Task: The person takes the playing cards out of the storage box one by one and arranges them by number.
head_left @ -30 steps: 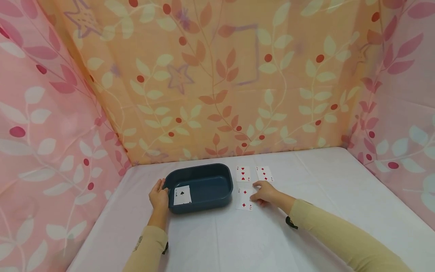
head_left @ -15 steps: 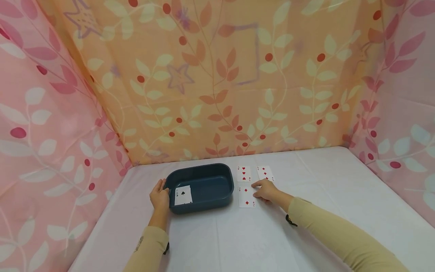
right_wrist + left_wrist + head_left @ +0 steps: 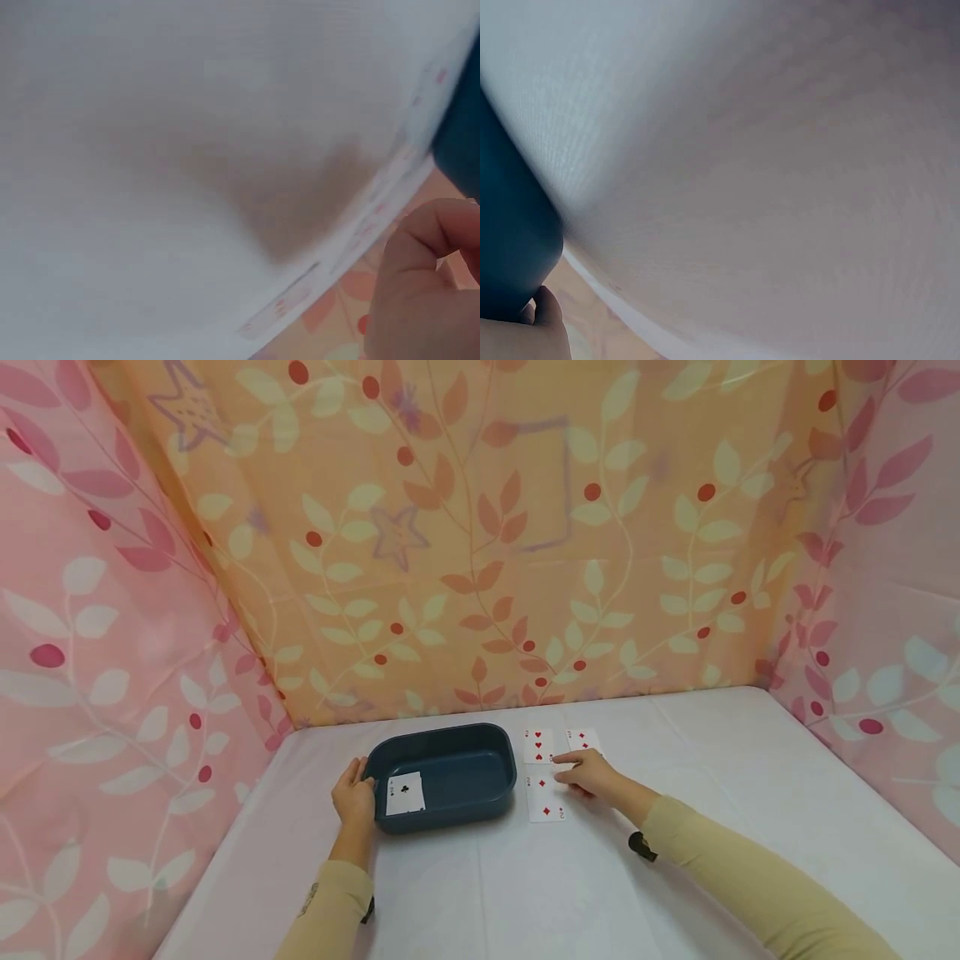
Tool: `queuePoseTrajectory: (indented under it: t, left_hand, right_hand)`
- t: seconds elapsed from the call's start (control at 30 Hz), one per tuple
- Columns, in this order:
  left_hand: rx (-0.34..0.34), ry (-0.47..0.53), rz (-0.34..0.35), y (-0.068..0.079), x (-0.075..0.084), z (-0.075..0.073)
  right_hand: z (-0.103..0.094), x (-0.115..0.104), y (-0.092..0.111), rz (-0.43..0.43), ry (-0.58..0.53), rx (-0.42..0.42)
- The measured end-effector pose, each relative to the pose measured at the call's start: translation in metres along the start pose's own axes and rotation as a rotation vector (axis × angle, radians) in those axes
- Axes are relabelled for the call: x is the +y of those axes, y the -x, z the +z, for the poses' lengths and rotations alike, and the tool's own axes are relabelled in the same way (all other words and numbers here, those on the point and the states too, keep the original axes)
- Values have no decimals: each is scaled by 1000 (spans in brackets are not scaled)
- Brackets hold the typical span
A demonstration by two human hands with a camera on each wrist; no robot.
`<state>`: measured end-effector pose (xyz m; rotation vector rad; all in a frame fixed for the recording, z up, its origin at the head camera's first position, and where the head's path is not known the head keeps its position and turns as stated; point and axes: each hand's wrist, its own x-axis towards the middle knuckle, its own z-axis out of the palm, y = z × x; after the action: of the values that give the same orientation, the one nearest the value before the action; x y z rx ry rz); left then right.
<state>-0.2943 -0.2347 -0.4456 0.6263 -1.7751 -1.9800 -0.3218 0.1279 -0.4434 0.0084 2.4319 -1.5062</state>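
In the head view my left hand (image 3: 353, 795) grips the left end of a dark blue rectangular tray (image 3: 450, 817), thumb at the rim. Inside the tray lies a white playing card with a black club (image 3: 405, 793). To the tray's right are the three of hearts (image 3: 532, 746), the two of diamonds (image 3: 545, 804) and a diamond card (image 3: 582, 737) partly covered by my hand. Over the cards is my right hand (image 3: 596, 774), index finger extended and thumb apart, holding nothing. The right wrist view shows this hand (image 3: 427, 277) raised off the table.
A white cloth (image 3: 480, 893) covers the table. Floral fabric stands as a backdrop (image 3: 450, 568) behind it, with pink fabric walls (image 3: 112, 693) at left and right.
The two of diamonds has shifted slightly right and sits straighter. My right hand has moved off its right edge, a little farther back over the diamond card. The left hand stays on the tray.
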Motion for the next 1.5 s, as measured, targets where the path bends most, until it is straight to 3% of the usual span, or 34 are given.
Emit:
queuePoseTrajectory:
  t: [0.37,0.9,1.17,1.5]
  left_hand:
    - [1,-21,-1,1,-1,-1]
    - [-4,-26,14,-1,-2,0]
    - [-5,-33,14,-1,-2,-1]
    - [6,-18,0,2,4,1]
  right_hand:
    - [25,-38,5,-79,-301,-104]
    - [72,-70,4,-181,-494,-229]
    - [97,-81,1,-194,-419,-209]
    - [124,-85,-18,-222,-126,-306]
